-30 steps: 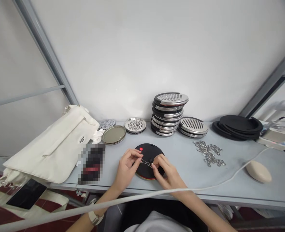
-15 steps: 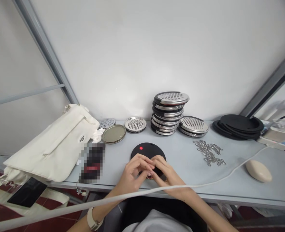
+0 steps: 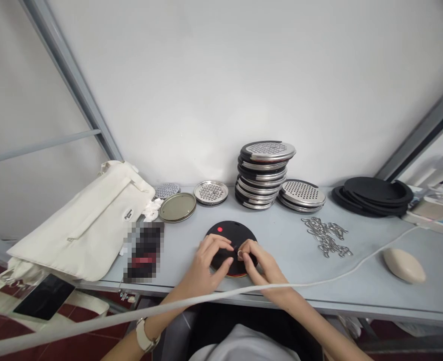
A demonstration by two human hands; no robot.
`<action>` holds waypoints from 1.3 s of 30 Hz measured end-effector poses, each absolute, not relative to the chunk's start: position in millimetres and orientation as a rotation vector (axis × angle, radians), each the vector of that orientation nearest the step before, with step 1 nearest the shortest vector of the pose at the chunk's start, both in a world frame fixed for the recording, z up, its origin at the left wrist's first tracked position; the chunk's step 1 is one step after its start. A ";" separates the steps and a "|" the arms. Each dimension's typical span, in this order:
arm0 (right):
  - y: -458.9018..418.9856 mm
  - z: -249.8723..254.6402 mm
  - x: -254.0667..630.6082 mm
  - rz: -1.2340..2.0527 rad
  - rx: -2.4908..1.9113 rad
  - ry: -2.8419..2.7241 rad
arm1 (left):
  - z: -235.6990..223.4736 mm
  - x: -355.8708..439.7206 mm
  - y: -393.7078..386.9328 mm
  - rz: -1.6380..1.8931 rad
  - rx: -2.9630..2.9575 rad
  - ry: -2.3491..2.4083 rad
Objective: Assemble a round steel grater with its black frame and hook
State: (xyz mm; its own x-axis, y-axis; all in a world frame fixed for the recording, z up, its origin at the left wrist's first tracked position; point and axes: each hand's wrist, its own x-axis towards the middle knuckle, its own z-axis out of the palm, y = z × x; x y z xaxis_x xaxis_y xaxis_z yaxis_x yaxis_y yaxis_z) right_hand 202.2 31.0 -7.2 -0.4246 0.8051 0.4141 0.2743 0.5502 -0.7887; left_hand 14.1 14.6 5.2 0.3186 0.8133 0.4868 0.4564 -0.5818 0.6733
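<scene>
A round black disc point(image 3: 231, 226) with a red dot and an orange lower rim lies on the table before me. Over its left part rests my left hand point(image 3: 208, 260), thumb and fingers apart with nothing between them. At the right part of the disc, my right hand point(image 3: 261, 263) pinches a small wire loop point(image 3: 240, 254) between thumb and forefinger. Most of that loop is hidden by the fingers. To the right lies a loose pile of bent metal wire pieces point(image 3: 326, 235).
Behind the disc rises a tall stack of round graters point(image 3: 264, 173); a lower grater stack point(image 3: 302, 195) adjoins it. Black discs point(image 3: 374, 195) are piled at right. A white cable point(image 3: 304, 285) crosses in front. A cream bag point(image 3: 82, 225) and a beige oval object point(image 3: 404, 265) flank the workspace.
My hands have drawn apart from where their fingertips met. The left fingers have spread, and a wire loop now shows in the right hand. More of the disc is visible.
</scene>
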 end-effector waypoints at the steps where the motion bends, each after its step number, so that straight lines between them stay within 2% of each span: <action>1: 32.9 -9.1 202.9 0.783 -0.914 -1.911 | 4.6 12.9 14.7 1.075 2.283 1.166; 4: 41.1 -17.3 207.0 0.600 -1.091 -1.756 | 1.5 11.8 15.3 0.829 2.558 1.238; 7: 49.9 -26.8 212.5 0.498 -1.241 -1.654 | -2.0 12.3 16.1 0.749 2.692 1.311; 14: 54.3 -22.5 214.4 0.624 -1.184 -1.721 | -6.4 13.9 18.0 0.680 2.837 1.451; 20: 50.9 -10.8 206.6 0.987 -1.008 -1.794 | -12.0 20.5 15.1 0.827 2.927 1.672; 25: 50.6 -16.5 203.8 0.830 -1.046 -1.756 | -13.7 24.0 13.3 0.907 2.878 1.720; 29: 51.6 -18.7 206.9 0.692 -1.094 -1.732 | 0.7 14.1 18.5 0.823 2.791 1.615; 35: 50.4 -17.4 208.4 0.743 -1.179 -1.734 | 28.3 5.6 40.5 0.585 2.838 0.951; 39: 50.1 -17.0 208.2 0.787 -1.181 -1.715 | 30.1 14.2 49.0 0.436 2.989 0.927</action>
State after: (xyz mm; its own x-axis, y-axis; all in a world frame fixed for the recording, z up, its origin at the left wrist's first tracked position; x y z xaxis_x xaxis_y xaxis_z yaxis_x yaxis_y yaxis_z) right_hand 208.2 50.1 -17.0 -0.1568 0.9382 0.3087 0.3778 0.3457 -0.8589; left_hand 14.2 49.0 30.1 0.7899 0.5525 0.2661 0.5575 -0.8277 0.0637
